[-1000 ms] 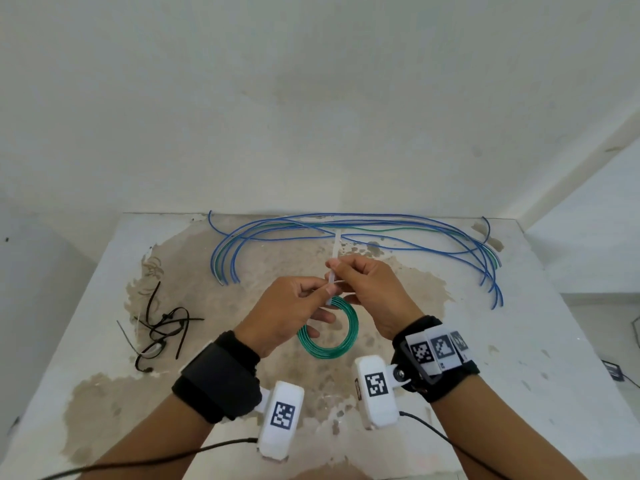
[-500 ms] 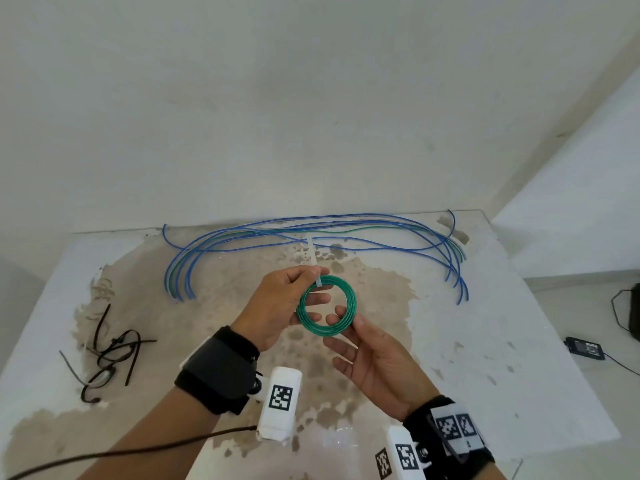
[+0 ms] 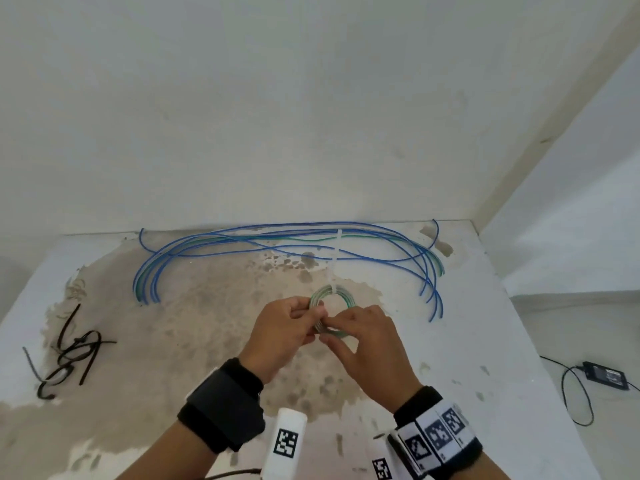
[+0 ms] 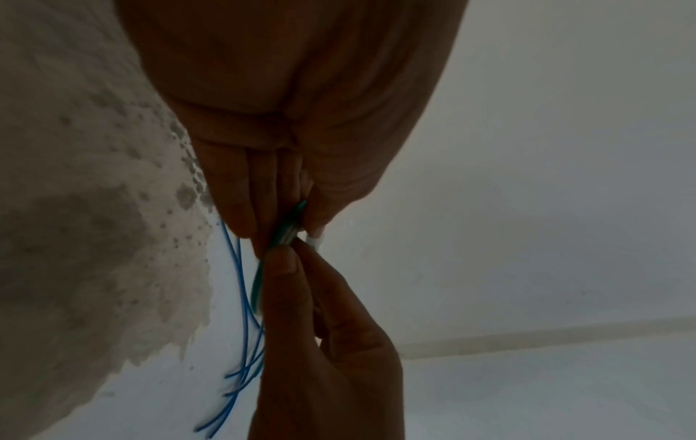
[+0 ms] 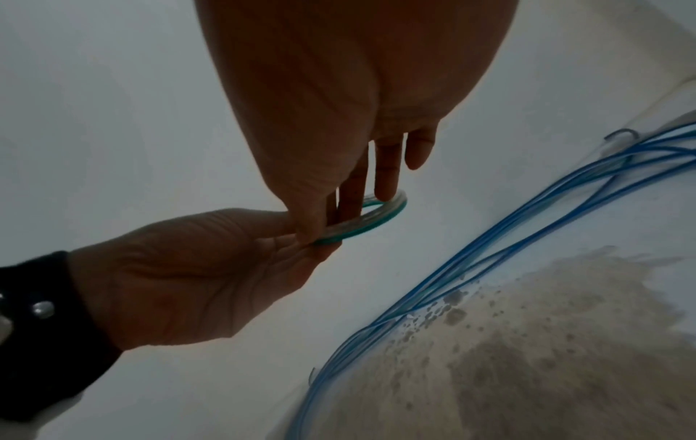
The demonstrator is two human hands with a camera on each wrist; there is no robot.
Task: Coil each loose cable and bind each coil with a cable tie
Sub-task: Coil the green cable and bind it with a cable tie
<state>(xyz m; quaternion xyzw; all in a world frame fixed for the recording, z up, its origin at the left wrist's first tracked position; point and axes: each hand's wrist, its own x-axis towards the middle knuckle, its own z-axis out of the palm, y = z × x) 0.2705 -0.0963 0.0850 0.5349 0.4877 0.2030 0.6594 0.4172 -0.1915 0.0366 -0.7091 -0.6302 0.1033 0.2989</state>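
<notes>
Both hands, left hand (image 3: pixel 282 332) and right hand (image 3: pixel 367 344), pinch green coil (image 3: pixel 343 295) above table (image 3: pixel 485 323).

Bare, unfinished room, not identifiable further. Plain white plastered walls (image 3: pixel 311 98) meeting at a corner; worn white table (image 3: pixel 519 341) with stained, flaking surface. Power adapter (image 3: pixel 604 374) lying on pale floor (image 3: pixel 588 327).

I see my left hand (image 4: pixel 286 125) and right hand (image 4: pixel 331 342) pinching the green coil (image 4: pixel 280 238) above blue cables (image 4: pixel 241 297) on the desk (image 4: pixel 75 238).
</notes>
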